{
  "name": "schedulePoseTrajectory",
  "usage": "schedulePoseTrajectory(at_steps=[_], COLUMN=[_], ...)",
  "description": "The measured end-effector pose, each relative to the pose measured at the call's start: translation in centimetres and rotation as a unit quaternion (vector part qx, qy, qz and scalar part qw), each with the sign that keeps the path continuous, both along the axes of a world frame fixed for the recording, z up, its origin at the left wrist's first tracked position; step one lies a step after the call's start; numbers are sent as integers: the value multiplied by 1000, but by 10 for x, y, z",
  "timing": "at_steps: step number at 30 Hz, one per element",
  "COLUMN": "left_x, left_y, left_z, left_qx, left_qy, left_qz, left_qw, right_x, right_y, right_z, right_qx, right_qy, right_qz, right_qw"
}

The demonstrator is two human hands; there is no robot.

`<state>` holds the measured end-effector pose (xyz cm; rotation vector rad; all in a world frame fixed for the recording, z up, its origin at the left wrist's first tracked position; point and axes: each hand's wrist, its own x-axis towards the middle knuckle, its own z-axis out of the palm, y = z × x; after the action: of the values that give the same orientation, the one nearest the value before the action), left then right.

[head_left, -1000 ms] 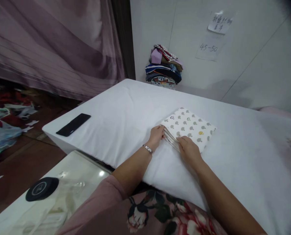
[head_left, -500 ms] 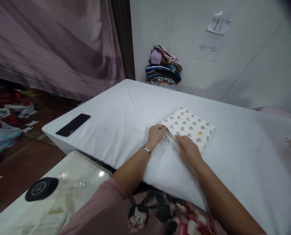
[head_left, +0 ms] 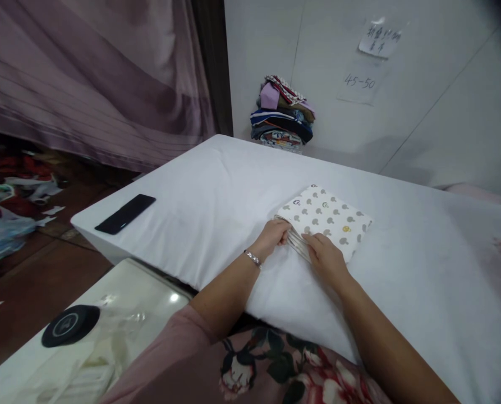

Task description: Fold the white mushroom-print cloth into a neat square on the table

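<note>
White printed cloth (head_left: 323, 213) lies folded — both hands (head_left: 271, 237) (head_left: 329, 259) pinch its layered edge.

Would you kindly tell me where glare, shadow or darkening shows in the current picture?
Head view: a bright glare spot on the glossy white surface at lower left; head view: a soft shadow low on the wall; head view: the top right corner is black.

We identify one folded cloth (head_left: 332, 216): white, printed with grey mushroom-like motifs, a few outlined and one yellow. It lies on the white-covered table (head_left: 200, 191), set at an angle, one corner pointing toward the far side. Along its near-left edge, we see several stacked layers, slightly parted.
</note>
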<state>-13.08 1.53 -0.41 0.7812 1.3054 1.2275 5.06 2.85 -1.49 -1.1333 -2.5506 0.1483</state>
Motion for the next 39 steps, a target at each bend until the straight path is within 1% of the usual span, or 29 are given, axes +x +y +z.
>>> schedulePoseTrajectory(at_steps=[5,11,17,24,27,30,33,36,39], left_x=[2,7,5,3,2,2,-1,-5,-6], left_y=[-1,0,1,2,3,6,8,8,8], left_z=[4,2,0,-1,-4,-7,-10,-11,-10], left_qx=[-23,-24,-10,-28,-28,-23,-18,-18,-21], left_qy=[-42,-4,2,-10,-12,22,115,204,226], left_qz=[10,44,71,50,55,84,107,101,99], left_qw=[999,999,997,998,998,996,987,974,969], right_x=[-1,-3,-3,-5,-6,-7,-8,-9,-9], right_y=[-1,-2,-3,-4,-5,-7,-9,-9,-9], right_z=[1,3,3,4,5,7,7,4,1], right_qx=[0,-3,9,22,26,35,51,64,75], right_qy=[-10,-27,-35,-67,-77,-83,-85,-86,-89], right_qz=[-2,-8,6,5,8,7,5,10,10], right_qw=[1000,1000,999,997,997,996,995,994,993])
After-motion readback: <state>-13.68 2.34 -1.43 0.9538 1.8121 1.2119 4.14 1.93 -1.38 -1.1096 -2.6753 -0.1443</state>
